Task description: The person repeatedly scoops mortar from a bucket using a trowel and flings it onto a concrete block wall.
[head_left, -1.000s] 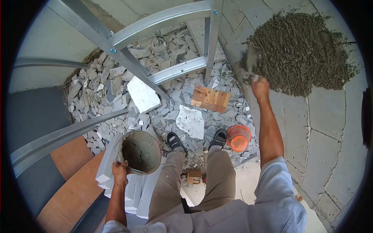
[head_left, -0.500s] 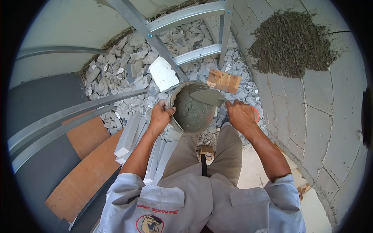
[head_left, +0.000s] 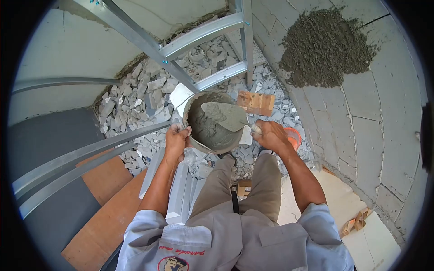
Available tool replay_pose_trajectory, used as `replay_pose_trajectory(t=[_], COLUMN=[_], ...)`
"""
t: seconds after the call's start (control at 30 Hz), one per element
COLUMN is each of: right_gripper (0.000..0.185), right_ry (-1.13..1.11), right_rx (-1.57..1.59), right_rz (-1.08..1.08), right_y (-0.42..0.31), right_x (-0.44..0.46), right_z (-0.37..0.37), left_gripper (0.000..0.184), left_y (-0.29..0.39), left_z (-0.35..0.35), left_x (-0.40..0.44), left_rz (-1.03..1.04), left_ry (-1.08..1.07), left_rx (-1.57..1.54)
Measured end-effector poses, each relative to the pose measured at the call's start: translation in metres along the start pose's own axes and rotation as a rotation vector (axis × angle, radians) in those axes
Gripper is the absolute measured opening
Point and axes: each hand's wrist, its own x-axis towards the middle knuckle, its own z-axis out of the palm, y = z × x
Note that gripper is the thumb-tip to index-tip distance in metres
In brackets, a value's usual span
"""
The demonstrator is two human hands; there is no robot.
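Observation:
My left hand is closed on the left rim of a bucket, its mouth tipped toward me. Wet grey mortar fills much of the inside. In my right hand is the pale handle of a pointed trowel. The trowel's blade lies over the bucket's mouth, with a lump of mortar on it. On the block wall to the right is a broad rough patch of dark mortar.
An aluminium ladder stands just beyond the bucket. Broken rubble covers the floor. Curved metal rails and brown boards lie at left, near pale block strips. An orange-rimmed container sits by my right forearm.
The trowel blade has turned and now shows its broad face with mortar on it over the bucket. Bucket and both hands appear slightly further left as the view shifts.

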Motion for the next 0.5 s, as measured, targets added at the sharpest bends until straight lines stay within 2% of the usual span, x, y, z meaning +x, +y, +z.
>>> replay_pose_trajectory(t=[0.07, 0.23, 0.33, 0.37, 0.4, 0.43, 0.47, 0.5], right_gripper=[0.038, 0.032, 0.029, 0.028, 0.026, 0.029, 0.035, 0.038], right_ry=[-0.027, -0.182, -0.489, -0.612, -0.491, 0.157, 0.483, 0.788], right_rx=[-0.043, 0.137, 0.436, 0.486, 0.488, 0.135, -0.374, 0.152], right_rz=[0.016, -0.151, 0.256, 0.301, 0.416, 0.325, 0.287, 0.120], right_y=[-0.012, 0.003, 0.052, 0.101, 0.148, 0.184, 0.243, 0.199], right_x=[-0.002, 0.005, 0.069, 0.117, 0.157, 0.185, 0.230, 0.201], right_z=[-0.005, -0.032, -0.057, -0.059, -0.066, -0.064, -0.079, -0.121], left_gripper=[0.011, 0.008, 0.011, 0.011, 0.012, 0.015, 0.015, 0.016], left_y=[-0.029, -0.075, -0.099, -0.108, -0.118, -0.125, -0.129, -0.129], left_z=[-0.025, -0.055, -0.069, -0.074, -0.079, -0.083, -0.083, -0.085], left_x=[0.003, -0.025, -0.036, -0.034, -0.035, -0.038, -0.041, -0.047], left_rz=[-0.067, -0.142, -0.158, -0.167, -0.183, -0.200, -0.196, -0.192], left_ry=[0.079, 0.244, 0.318, 0.340, 0.360, 0.373, 0.371, 0.363], left_rx=[-0.104, -0.144, -0.079, -0.063, -0.043, -0.039, -0.037, -0.030])
